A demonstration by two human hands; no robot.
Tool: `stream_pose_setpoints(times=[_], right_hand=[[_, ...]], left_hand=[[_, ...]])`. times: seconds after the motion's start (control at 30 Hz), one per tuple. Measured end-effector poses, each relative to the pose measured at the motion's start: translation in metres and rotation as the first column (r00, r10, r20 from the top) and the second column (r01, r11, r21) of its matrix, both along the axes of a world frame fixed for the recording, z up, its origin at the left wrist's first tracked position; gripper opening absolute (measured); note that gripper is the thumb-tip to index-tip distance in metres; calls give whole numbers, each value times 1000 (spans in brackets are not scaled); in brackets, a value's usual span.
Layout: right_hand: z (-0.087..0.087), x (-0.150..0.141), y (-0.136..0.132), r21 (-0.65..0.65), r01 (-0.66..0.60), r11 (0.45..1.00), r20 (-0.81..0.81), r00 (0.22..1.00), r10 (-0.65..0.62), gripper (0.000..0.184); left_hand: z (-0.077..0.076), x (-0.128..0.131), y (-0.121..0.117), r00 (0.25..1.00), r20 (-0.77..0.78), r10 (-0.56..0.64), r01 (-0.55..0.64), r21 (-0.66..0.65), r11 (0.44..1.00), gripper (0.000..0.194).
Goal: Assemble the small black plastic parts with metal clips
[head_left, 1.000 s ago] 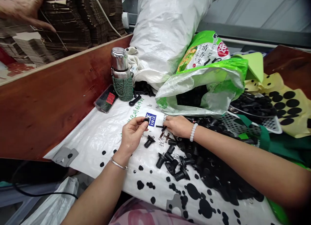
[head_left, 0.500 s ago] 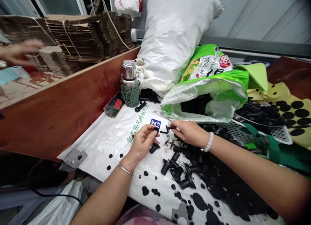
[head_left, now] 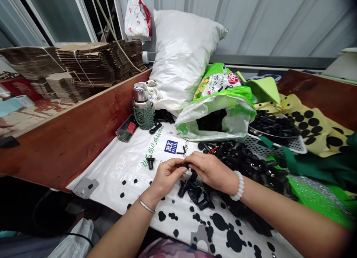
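My left hand (head_left: 167, 174) and my right hand (head_left: 210, 170) meet over the white woven sheet (head_left: 117, 165), fingers pinched together on a small black plastic part (head_left: 185, 165) between them. Just below the hands lies a cluster of black plastic fittings (head_left: 195, 193). A larger heap of the same black parts (head_left: 242, 159) spreads to the right of my right wrist. One assembled black piece (head_left: 150, 163) stands alone on the sheet to the left of my left hand. A thin black screw (head_left: 181, 151) lies near the blue label.
A steel flask (head_left: 142, 106) in a green net and a phone (head_left: 127, 128) sit by the wooden wall (head_left: 69, 139). A green bag (head_left: 220, 109), a white sack (head_left: 181, 57) and a perforated basket (head_left: 276, 137) of black parts stand behind. Cardboard stacks (head_left: 89, 63) lie beyond the wall.
My hands have come together and nearer to me, both now pinching one black part. A black piece now stands alone left of them. The other person's hand at upper left has gone.
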State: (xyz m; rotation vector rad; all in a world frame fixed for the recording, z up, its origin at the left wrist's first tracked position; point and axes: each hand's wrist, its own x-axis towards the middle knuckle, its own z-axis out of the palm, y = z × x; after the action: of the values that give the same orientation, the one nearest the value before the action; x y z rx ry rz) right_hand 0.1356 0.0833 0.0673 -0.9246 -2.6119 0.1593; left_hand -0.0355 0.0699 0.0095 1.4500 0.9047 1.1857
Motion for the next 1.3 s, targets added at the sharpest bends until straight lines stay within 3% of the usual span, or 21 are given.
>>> stream_pose_setpoints(times=[0.13,0.23,0.3,0.4,0.5,0.57,0.63,0.73,0.83,0.9,0.93,0.97,1.0,1.03,1.13,1.17,1.23,1.3], right_hand=[[0,12,-16,-155,62,986,-265,959,-102,15],[-3,19,-30,-270,114,956,-343,916,-206,13],[-7,22,-40,-223,125,967,-367,908,-202,12],[-14,24,-55,-40,95,995,-360,927,-103,12],[-22,27,-68,56,70,996,-364,930,-45,12],[-27,28,-76,-10,105,994,-403,910,-100,10],[-33,30,-84,-163,152,975,-442,872,-209,10],[-43,29,-94,-458,172,872,-467,788,-401,15],[-50,25,-101,-763,109,637,-415,673,-612,23],[-53,22,-103,-882,37,469,-348,620,-703,27],[-54,21,-104,-908,11,419,-325,611,-722,28],[-54,21,-105,-913,5,407,-319,615,-722,28],[-53,21,-105,-897,21,442,-332,627,-705,27],[-53,21,-106,-855,58,516,-361,648,-670,25],[-50,23,-108,-553,181,813,-450,756,-475,17],[-49,24,-108,-426,191,884,-459,797,-393,14],[-50,26,-108,-211,156,965,-438,867,-236,12],[-52,28,-108,-83,104,991,-373,919,-128,12]], left_hand=[[6,7,-13,987,139,-81,96,-106,990,27],[9,11,-25,976,198,-92,126,-170,977,30],[10,13,-33,977,203,-70,114,-214,970,30],[10,14,-41,982,174,-75,113,-224,968,24],[10,13,-49,989,98,-112,126,-155,980,22],[10,13,-54,993,9,-120,120,-38,992,21],[7,14,-59,990,-93,-106,116,115,987,22],[0,15,-65,967,-253,-10,104,359,927,26],[-8,15,-70,910,-397,123,130,554,822,35],[-12,14,-72,875,-455,166,170,610,774,41],[-13,14,-73,864,-472,173,185,619,764,43],[-13,13,-74,862,-477,169,193,619,761,43],[-12,13,-74,869,-469,159,188,610,770,42],[-12,13,-74,882,-450,139,172,583,794,40],[-8,14,-74,945,-327,12,115,366,924,29],[-6,14,-74,963,-267,-44,114,252,961,26],[-4,13,-74,980,-119,-162,161,-13,987,23],[-3,11,-74,965,70,-253,262,-290,920,24]])
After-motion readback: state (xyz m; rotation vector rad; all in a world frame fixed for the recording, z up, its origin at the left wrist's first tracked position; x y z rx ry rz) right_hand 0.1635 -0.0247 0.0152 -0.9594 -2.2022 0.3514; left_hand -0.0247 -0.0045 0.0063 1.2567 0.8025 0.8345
